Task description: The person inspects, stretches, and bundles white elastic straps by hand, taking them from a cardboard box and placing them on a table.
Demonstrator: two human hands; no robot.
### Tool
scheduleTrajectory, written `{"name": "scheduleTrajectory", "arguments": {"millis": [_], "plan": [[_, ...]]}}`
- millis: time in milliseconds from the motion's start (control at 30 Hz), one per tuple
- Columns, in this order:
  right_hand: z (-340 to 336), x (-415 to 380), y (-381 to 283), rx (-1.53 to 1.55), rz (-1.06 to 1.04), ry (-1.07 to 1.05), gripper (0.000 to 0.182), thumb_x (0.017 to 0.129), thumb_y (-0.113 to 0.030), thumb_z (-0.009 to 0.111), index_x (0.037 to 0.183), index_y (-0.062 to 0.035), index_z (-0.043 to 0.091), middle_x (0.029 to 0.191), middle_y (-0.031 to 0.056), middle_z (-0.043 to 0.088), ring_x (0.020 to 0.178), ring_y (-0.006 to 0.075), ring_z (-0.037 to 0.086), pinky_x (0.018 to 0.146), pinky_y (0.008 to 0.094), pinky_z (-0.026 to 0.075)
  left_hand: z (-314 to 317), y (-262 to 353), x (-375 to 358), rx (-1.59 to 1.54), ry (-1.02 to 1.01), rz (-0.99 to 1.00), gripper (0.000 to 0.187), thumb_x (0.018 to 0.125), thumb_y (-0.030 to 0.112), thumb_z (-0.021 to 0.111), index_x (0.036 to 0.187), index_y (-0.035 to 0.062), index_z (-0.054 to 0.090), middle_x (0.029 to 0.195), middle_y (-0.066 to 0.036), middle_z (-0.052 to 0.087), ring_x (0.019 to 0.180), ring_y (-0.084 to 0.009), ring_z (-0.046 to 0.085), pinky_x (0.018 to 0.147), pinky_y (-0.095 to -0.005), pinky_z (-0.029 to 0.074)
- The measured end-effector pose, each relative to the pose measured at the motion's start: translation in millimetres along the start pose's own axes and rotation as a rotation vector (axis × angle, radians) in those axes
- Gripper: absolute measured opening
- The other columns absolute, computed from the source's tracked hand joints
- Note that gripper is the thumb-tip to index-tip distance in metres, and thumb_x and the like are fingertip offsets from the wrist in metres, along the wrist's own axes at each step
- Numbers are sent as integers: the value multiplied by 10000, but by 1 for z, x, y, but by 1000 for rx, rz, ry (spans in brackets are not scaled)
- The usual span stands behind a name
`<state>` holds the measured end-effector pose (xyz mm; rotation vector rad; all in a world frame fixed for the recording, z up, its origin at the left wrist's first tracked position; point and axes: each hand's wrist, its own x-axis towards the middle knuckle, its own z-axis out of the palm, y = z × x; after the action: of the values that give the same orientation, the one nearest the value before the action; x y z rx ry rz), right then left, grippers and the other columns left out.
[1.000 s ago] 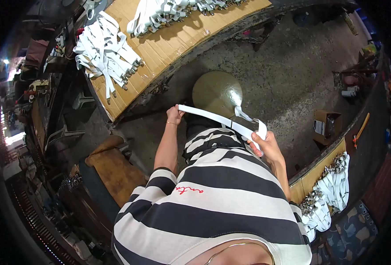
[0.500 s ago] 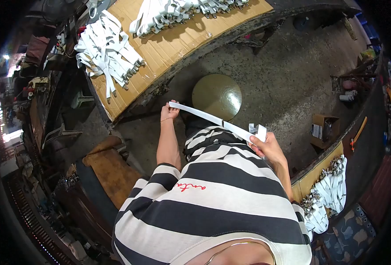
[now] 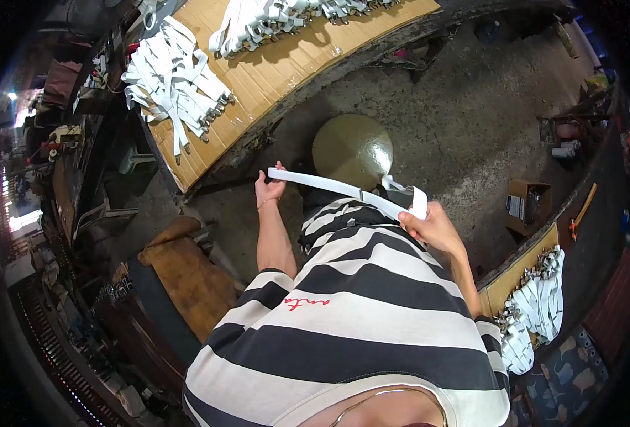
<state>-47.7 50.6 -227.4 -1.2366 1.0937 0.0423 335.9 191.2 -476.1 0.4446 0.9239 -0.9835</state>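
A white strap with a small dark band partway along it stretches in front of my waist. My left hand has the strap's far left end at its fingers, thumb and fingertips on either side of it. Near the other end, my right hand grips the strap between thumb and fingers. Beyond that grip the strap bends up in a loop, and a loose end hangs out past it. Whether metal is fixed to that loose end is too small to tell.
White straps with metal ends lie in a pile on a cardboard-covered table; a larger bunch is behind. More straps lie at right. A round stool stands ahead, an open box to its right.
The strap's loose end near my right hand has swung outward toward the stool. My left hand has shifted slightly, its fingers more spread, and the view has moved a little.
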Motion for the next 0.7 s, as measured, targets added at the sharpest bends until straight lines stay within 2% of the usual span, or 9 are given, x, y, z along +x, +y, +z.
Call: {"name": "scheduleTrajectory", "arguments": {"millis": [67,133,300,433,533,600,700], "plan": [[1,3,2,7,-12,-10,313,831,-276,640,625,-54,562,493,-32,482,423,42,401,402,234,303,-3,-2,-3,-7,54,24,458,917,347,458,1101,-71,424,1069,-214,553,937,-305,564,858,-414,452],[2,5,4,13,-25,-17,313,832,-271,639,621,-55,557,494,-33,480,424,41,402,402,232,302,-12,-1,3,125,90,57,416,904,317,497,1077,-59,453,1112,-214,545,1009,-320,554,917,-442,430],[3,5,6,27,-16,-19,311,832,-271,638,626,-55,552,502,-33,481,433,39,404,405,224,302,-26,2,13,254,37,56,225,884,176,558,993,-13,502,988,-144,554,964,-293,560,908,-466,446],[1,7,11,40,-27,-19,308,835,-272,632,636,-51,553,506,-31,482,439,39,409,412,225,308,-38,11,33,327,-23,90,244,877,208,567,985,-3,507,990,-138,548,963,-300,561,913,-464,454],[-1,2,5,11,-32,-15,307,839,-274,627,645,-48,556,511,-30,486,450,40,414,424,232,319,-38,12,34,335,31,175,269,865,234,578,1003,12,513,977,-126,566,951,-288,571,909,-446,469],[-1,-2,0,-24,-58,-12,321,862,-237,603,600,-61,544,483,-38,449,428,39,380,399,224,287,-37,16,32,463,86,246,242,855,237,589,972,33,537,927,-100,597,932,-256,585,897,-405,482],[-2,-1,6,-96,-61,-5,349,863,-252,602,577,-62,539,473,-38,444,428,43,383,406,230,295,-33,24,31,342,98,336,224,851,247,590,939,45,551,883,-73,621,883,-217,593,850,-367,495]]}}
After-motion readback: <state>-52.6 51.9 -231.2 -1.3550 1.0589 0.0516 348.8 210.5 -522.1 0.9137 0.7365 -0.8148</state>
